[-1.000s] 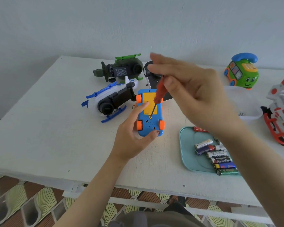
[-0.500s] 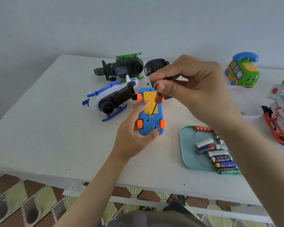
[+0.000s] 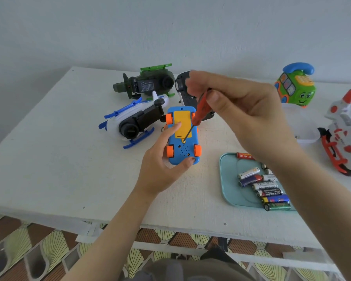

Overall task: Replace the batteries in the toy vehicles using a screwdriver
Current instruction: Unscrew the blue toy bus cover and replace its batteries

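A blue toy car (image 3: 183, 152) with orange wheels lies belly-up on the white table (image 3: 49, 159), its yellow battery cover (image 3: 182, 123) facing me. My left hand (image 3: 160, 165) grips the car from the left and below, one finger lying on the cover. My right hand (image 3: 239, 114) pinches a red-handled screwdriver (image 3: 200, 113) between thumb and fingers. The screwdriver's tip sits at the screw at the cover's lower edge.
A white-and-blue helicopter (image 3: 134, 120), a green helicopter (image 3: 148, 83) and a black-and-white toy (image 3: 183, 88) lie behind the car. A teal tray (image 3: 229, 179) with several batteries (image 3: 267, 189) sits at right. A green phone toy (image 3: 296, 86) and a red-white vehicle (image 3: 344, 132) stand far right.
My right hand's fingers have shifted around the screwdriver handle, turning it, while the tip stays at the screw. My left hand and the car have held still.
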The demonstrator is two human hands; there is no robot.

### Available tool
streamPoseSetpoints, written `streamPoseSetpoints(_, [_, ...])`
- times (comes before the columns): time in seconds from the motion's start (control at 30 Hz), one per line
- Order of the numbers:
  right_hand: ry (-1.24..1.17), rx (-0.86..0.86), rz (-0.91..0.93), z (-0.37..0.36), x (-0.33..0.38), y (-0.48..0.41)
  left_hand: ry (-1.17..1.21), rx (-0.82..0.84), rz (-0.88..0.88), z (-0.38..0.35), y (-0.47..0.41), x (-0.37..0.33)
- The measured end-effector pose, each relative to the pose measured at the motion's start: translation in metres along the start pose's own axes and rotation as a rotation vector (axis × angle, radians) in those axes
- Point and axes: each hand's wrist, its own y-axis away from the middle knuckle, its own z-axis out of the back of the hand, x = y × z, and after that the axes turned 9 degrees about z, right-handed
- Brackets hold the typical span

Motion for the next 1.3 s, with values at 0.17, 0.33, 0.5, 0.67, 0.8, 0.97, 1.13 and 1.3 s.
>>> streamPoseSetpoints(0.17, [0.274,-0.018,0.069,-0.003,0.000,-0.003,-0.004,-0.007,-0.002,0.000,0.001,0.000])
streamPoseSetpoints(0.33, [0.467,0.018,0.184,-0.006,-0.007,-0.004,-0.022,-0.007,-0.012,0.000,0.001,0.000])
streamPoseSetpoints(0.5, [0.005,-0.001,0.005,-0.008,-0.002,-0.006,-0.018,-0.001,-0.024,0.000,-0.001,-0.001])
streamPoseSetpoints(0.67, [0.545,-0.165,0.254,-0.011,-0.012,-0.003,-0.015,0.010,-0.022,0.000,-0.002,0.001])
streamPoseSetpoints(0.8, [0.439,-0.054,0.183,-0.011,-0.012,-0.001,-0.001,0.012,-0.022,0.000,-0.002,0.000])
streamPoseSetpoints(0.97, [0.017,0.050,0.010,-0.010,0.000,-0.007,-0.033,-0.003,-0.024,0.001,-0.002,0.000])
streamPoseSetpoints(1.13, [0.158,0.043,0.063,-0.009,0.000,-0.013,-0.060,-0.014,-0.027,0.001,-0.001,0.003])
streamPoseSetpoints(1.3, [0.365,-0.048,0.144,-0.014,0.001,-0.008,-0.087,-0.026,-0.028,0.000,0.001,0.005])
